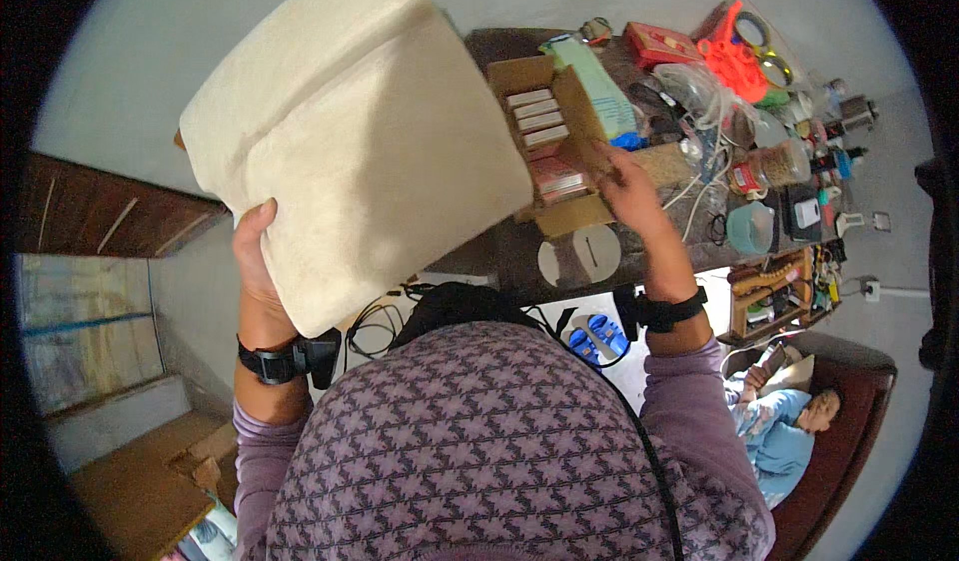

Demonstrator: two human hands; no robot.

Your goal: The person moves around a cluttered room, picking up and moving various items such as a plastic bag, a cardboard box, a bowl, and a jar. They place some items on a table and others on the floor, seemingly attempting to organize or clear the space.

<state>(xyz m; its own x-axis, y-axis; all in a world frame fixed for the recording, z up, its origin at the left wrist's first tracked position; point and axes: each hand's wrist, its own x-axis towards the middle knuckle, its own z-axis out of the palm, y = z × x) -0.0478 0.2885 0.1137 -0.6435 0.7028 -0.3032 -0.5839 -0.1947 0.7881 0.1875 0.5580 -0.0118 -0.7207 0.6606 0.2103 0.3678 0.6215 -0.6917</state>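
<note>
My left hand (256, 254) grips the lower left edge of a large cream-coloured sheet (389, 141), thumb on top. The sheet looks soft and padded, has a crease or fold across its upper part, and hides part of the table. At the open cardboard box (573, 220), my right hand (633, 190) has its fingers at the right-hand flap. They are blurred, so whether they pinch the flap cannot be told. Inside the box stand several small white packs (541, 117) in a row. Reddish packs (558, 175) lie nearer to me.
Two pale discs (596, 255) lie at the dark table's (517, 269) near edge. To the right are a teal cup (751, 227), a clear jar (779, 162), white cables (693, 209), scissors (772, 63) and orange plastic (730, 63). A person (779, 433) lies on a sofa at right.
</note>
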